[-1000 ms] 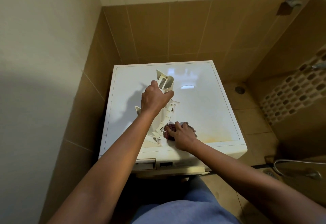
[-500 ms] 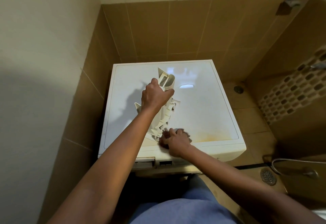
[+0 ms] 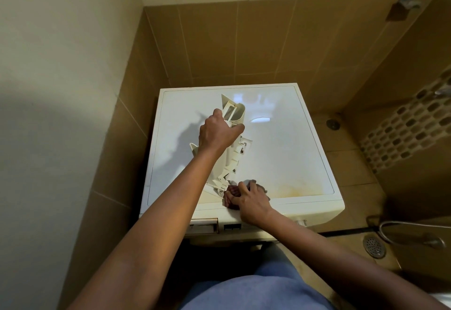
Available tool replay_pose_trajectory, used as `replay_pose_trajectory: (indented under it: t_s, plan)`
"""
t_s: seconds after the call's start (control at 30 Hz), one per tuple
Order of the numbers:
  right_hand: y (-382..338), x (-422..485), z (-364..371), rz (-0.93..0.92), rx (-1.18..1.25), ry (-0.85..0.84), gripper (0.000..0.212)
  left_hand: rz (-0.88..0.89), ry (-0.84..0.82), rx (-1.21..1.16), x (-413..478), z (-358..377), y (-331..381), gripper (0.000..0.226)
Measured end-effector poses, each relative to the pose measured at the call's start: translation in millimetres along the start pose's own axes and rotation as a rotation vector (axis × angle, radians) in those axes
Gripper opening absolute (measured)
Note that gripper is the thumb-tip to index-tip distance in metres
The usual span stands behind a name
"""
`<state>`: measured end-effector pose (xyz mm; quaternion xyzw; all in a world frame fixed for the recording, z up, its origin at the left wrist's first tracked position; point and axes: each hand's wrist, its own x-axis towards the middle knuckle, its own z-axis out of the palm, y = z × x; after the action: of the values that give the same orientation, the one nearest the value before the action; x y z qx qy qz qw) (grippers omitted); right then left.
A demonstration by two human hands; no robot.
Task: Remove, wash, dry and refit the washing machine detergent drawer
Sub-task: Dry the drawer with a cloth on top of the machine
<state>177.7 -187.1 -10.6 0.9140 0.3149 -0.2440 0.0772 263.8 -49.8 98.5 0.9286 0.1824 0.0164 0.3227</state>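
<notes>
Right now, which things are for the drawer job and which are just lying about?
For the job: detergent drawer, cloth, left hand, right hand, washing machine, drawer slot.
Just there: floor drain, shower hose.

dim warm light, wide-angle distortion

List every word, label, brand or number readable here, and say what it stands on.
No text can be read in this view.
Top of the washing machine: plain white, no print.
The detergent drawer, gripped by the left hand: no lettering visible.
The front panel: small dark marks, too small to read.
The cloth held in the right hand: dark red fabric, no words.
</notes>
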Motion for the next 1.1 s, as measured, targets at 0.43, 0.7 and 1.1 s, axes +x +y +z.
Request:
replay_pose_trajectory:
  t_s: [0.43, 0.7, 1.1]
  plan:
    - [-2, 3, -8, -0.004, -0.073, 0.021, 0.059, 0.06, -0.036, 0.029, 6, 2, -1, 0.041]
    - [15, 4, -5, -0.004, -0.032, 0.025, 0.061, 0.058, -0.037, 0.026, 8, 1, -1, 0.041]
    - [7, 8, -2, 0.059, -0.058, 0.037, 0.062, 0.091, -0.053, 0.032, 10, 2, -1, 0.042]
